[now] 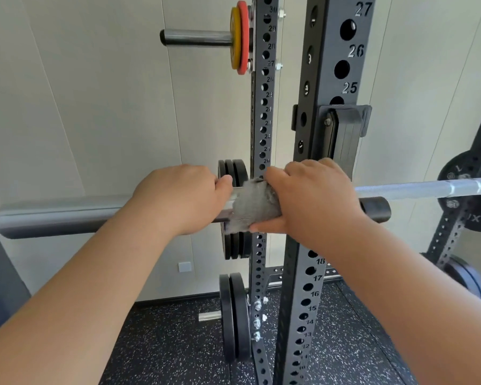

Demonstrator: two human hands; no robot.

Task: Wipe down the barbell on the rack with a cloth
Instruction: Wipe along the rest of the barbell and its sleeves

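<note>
The barbell lies across the rack, its thick grey sleeve (pixel 59 216) reaching left and its thin silver shaft (pixel 428 188) running right. A fluffy grey cloth (pixel 254 207) is wrapped round the sleeve close to the near upright. My right hand (pixel 308 198) grips the cloth and the sleeve under it, thumb below. My left hand (pixel 184 197) grips the bare sleeve just left of the cloth, fingers curled over the top. The part of the bar under both hands is hidden.
The near black upright (pixel 336 79) carries a J-hook (pixel 342 132) just above my right hand. A second upright (pixel 261 120) behind holds black plates (pixel 233 315) and a peg (pixel 197 37) with red and yellow plates. Speckled rubber floor (pixel 172 343) lies below.
</note>
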